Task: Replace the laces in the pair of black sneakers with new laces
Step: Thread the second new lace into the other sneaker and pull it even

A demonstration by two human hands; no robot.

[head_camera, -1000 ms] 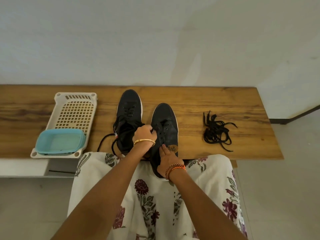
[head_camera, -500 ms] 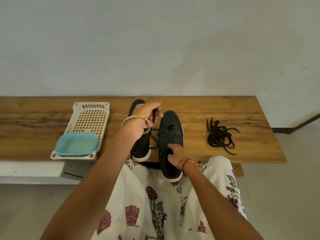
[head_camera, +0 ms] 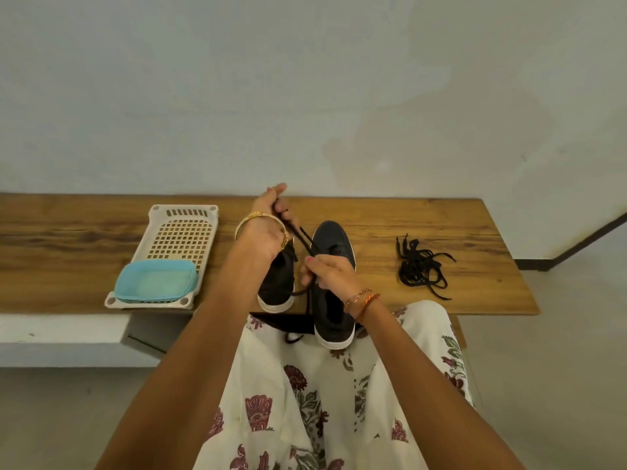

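On the left of the wooden bench (head_camera: 441, 218) I'm seeing a cream basket (head_camera: 179, 239) holding a blue tub (head_camera: 156, 281). At the middle, the left hand (head_camera: 268, 228) is pinching a black lace (head_camera: 300, 237) raised above the left sneaker (head_camera: 276, 286), while the right hand (head_camera: 327, 274) is gripping that lace lower down over the right sneaker (head_camera: 334, 317). A loose bundle of laces (head_camera: 420, 266) is lying to the far right, well apart from the shoes.

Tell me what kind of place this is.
Probably a room at home, not a workshop: a wooden bench against a plain wall, with a plastic basket and loose laces on it.
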